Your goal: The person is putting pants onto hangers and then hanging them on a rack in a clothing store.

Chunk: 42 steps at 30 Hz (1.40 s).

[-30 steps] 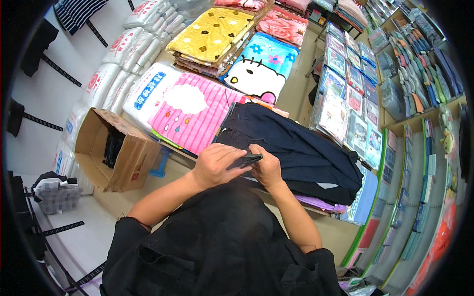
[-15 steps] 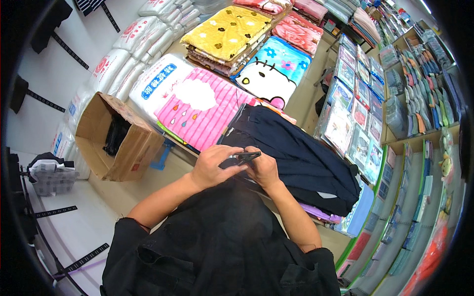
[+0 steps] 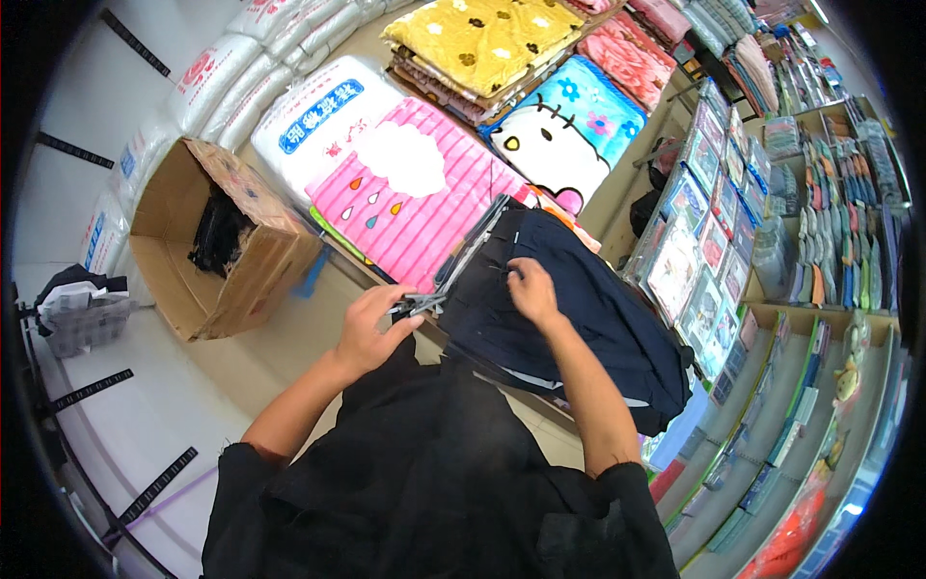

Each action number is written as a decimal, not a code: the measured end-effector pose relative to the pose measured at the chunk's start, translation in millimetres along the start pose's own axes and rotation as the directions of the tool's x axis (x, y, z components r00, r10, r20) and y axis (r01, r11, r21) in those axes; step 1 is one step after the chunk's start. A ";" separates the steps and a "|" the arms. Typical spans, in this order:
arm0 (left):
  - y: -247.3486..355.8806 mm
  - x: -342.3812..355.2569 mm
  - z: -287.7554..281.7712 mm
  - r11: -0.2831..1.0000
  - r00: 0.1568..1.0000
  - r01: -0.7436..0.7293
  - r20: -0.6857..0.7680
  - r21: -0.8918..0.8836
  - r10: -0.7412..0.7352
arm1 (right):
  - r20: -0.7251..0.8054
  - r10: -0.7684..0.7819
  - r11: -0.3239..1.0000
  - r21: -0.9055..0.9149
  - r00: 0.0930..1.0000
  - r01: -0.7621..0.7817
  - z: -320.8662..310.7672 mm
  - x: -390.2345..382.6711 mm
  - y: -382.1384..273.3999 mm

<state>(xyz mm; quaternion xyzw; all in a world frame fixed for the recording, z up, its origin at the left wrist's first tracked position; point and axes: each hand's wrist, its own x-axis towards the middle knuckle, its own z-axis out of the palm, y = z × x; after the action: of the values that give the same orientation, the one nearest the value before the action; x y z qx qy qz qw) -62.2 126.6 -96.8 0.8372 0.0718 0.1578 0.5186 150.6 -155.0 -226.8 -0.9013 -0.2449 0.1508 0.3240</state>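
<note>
Dark navy trousers (image 3: 588, 299) lie in a folded pile over the stacked goods in front of me, their waistband end toward the left. My left hand (image 3: 371, 330) is closed on a clip hanger (image 3: 417, 306), a grey and dark piece at the near-left corner of the pile. A thin grey bar runs from it along the waistband edge. On top of the trousers, near the waistband, my right hand (image 3: 532, 291) has its fingers curled and pinched on the cloth. The tips of its fingers are partly hidden.
A pink striped blanket pack (image 3: 400, 183) lies just beyond my left hand. Behind it are a yellow blanket stack (image 3: 482, 43) and a blue cartoon blanket (image 3: 569, 125). An open cardboard box (image 3: 260, 265) stands at left. Packaged goods (image 3: 694, 241) and shelves (image 3: 772, 425) line the right.
My hands, together on the clip before, have parted. The left moved left and nearer with the hanger; the right moved right onto the trousers. The view has shifted slightly.
</note>
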 end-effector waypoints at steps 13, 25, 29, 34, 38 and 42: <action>-106.8 -16.0 -57.9 0.982 0.969 0.145 0.182 0.124 -0.166 | 0.081 0.339 0.880 -0.381 0.937 -0.285 32.6 181.6 138.4; -84.3 -0.7 -36.5 0.957 0.989 -0.069 0.147 0.283 0.028 | 0.002 0.144 0.971 -0.190 0.990 -0.141 -36.2 128.0 108.5; -43.0 6.0 -11.2 0.915 0.982 -0.157 0.154 0.372 0.106 | -0.064 -0.016 0.993 -0.122 0.998 0.008 -71.8 64.5 86.6; 15.4 24.4 33.0 0.862 0.947 -0.313 0.196 0.399 0.253 | -0.097 -0.020 0.999 0.035 0.995 0.024 -109.8 -23.8 64.6; 48.4 35.6 76.8 0.840 0.909 -0.404 0.267 0.362 0.321 | -0.122 -0.040 0.989 0.136 0.992 0.057 -130.3 -86.3 56.8; 69.3 44.9 116.3 0.781 0.833 -0.544 0.311 0.307 0.457 | -0.228 -0.083 0.985 0.128 0.970 0.114 -140.8 -132.4 42.2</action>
<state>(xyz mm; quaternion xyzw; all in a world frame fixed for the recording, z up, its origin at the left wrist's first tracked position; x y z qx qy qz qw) 16.4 9.7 -74.5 0.9225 -0.1828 0.1799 0.2884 115.2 -326.5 -134.8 -0.8741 -0.2405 0.0498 0.4190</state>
